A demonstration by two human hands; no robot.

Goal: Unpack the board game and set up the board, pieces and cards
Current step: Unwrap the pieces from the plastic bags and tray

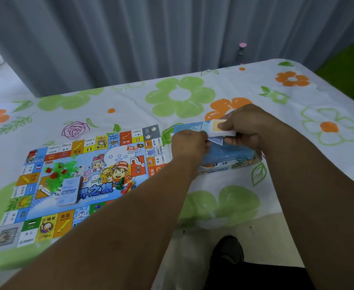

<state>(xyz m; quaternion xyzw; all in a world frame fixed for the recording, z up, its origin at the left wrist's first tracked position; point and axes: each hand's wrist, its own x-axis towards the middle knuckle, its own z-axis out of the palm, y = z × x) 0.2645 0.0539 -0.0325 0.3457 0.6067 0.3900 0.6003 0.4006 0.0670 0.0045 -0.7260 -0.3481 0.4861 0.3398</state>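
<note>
Left hand (189, 143), centre right of frame: fingers curled, pinching a blue card (215, 141) at the underside of the stack. Right hand (249, 126), just beside it: curled round a card stack (222, 131), thumb on the yellow-faced top sheet; whether cards or paper notes, cannot tell. Both forearms enter from the bottom edge.

Dark shoe (227, 252), bottom centre, below the table edge.

Board (117, 158), left of centre: unfolded, flat on the cloth. On it:
- heap of green houses (64, 169), a few red among them, left part of the board;
- pale blue deck (69, 191), just below the heap;
- pawns (125, 185), green and red, lying near the board's lower right.

Box (230, 164), directly beneath the hands, right of the board: open, blue inside. Whether it touches the board, cannot tell.

Flowered tablecloth (180, 95), covering the table to its far edge. Grey curtain (109, 38), across the top of the frame.

Step in hand, as judged: the cards. Board and pieces look already out; this stack is being separated over the box. Next move calls for drawing the blue card free without fanning or dropping the rest, then laying the sorts apart, probably on or beside the board.
</note>
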